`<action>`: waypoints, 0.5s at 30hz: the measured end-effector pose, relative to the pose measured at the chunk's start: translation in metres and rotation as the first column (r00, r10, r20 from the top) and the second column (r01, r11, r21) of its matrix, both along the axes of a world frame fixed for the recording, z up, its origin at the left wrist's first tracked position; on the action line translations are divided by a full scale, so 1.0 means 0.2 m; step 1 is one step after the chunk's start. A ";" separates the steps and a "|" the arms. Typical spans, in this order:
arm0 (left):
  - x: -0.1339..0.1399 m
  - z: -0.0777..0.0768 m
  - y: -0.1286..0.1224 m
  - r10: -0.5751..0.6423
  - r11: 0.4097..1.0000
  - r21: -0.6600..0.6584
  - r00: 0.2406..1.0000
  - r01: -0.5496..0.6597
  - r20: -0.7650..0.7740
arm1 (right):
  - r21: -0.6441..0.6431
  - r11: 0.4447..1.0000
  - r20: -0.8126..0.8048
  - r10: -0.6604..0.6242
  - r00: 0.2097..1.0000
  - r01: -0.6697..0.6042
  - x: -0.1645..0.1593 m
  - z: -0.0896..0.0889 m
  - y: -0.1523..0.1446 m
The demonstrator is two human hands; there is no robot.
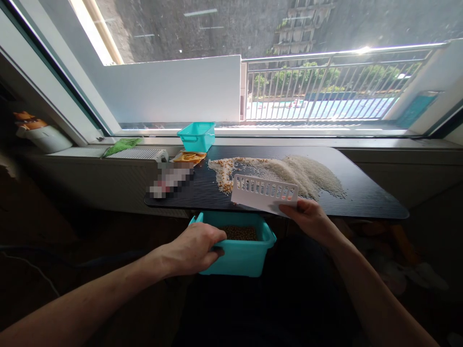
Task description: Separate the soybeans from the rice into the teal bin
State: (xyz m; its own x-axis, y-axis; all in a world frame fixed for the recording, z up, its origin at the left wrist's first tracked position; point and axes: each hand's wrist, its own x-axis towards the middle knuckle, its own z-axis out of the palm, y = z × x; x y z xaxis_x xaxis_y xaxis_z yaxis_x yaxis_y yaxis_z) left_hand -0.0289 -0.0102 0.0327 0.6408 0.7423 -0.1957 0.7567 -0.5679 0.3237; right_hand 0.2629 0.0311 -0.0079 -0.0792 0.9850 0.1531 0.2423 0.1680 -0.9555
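The left hand [200, 246] grips the rim of the turquoise bin [242, 260], likely heavy with brown grains [241, 234], below desk level; over the desk [365, 202], the right hand [310, 216] pinches one end of the slotted white plate [251, 195], probably light and stiff.

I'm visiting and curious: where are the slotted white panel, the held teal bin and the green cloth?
Slotted white panel [262, 200]: head view, solid strip below its slots.
Held teal bin [237, 258]: head view, near outer wall.
Green cloth [123, 146]: head view, its middle.
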 end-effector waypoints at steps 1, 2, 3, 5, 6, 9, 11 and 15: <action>0.00 0.00 0.00 -0.001 1.000 0.001 1.000 0.001 -0.001 | 0.000 1.000 -0.001 0.002 1.000 -0.002 0.00 0.00 0.00; 0.00 0.00 0.00 -0.001 1.000 0.002 1.000 0.001 -0.003 | 0.002 1.000 -0.001 -0.004 1.000 0.004 0.01 -0.01 0.00; 0.00 0.00 0.00 -0.004 1.000 0.002 1.000 0.004 -0.004 | 0.004 1.000 0.001 -0.012 1.000 0.012 0.01 -0.01 0.00; 0.00 0.00 0.00 -0.006 1.000 0.006 1.000 0.006 -0.008 | 0.003 1.000 0.006 -0.024 1.000 0.024 0.01 -0.02 0.01; 0.00 0.00 0.00 -0.007 1.000 0.007 1.000 0.007 -0.010 | -0.001 1.000 0.009 -0.020 1.000 0.020 0.01 -0.02 0.01; 0.00 0.00 0.00 -0.005 1.000 0.007 1.000 0.005 -0.007 | -0.009 1.000 0.013 0.006 1.000 -0.006 0.01 -0.02 0.01; 0.00 0.00 0.00 -0.003 1.000 0.004 1.000 0.003 -0.006 | -0.001 1.000 0.005 0.003 1.000 -0.003 0.00 -0.02 0.01; 0.00 0.00 0.00 -0.005 1.000 0.001 1.000 0.005 -0.020 | -0.004 1.000 -0.012 0.013 1.000 -0.013 -0.01 -0.01 0.00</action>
State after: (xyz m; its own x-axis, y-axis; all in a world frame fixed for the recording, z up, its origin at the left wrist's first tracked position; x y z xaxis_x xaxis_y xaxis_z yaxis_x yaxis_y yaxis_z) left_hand -0.0295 -0.0108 0.0336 0.6403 0.7395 -0.2079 0.7604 -0.5719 0.3077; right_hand 0.2610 0.0305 -0.0098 -0.0902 0.9845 0.1502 0.2285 0.1673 -0.9591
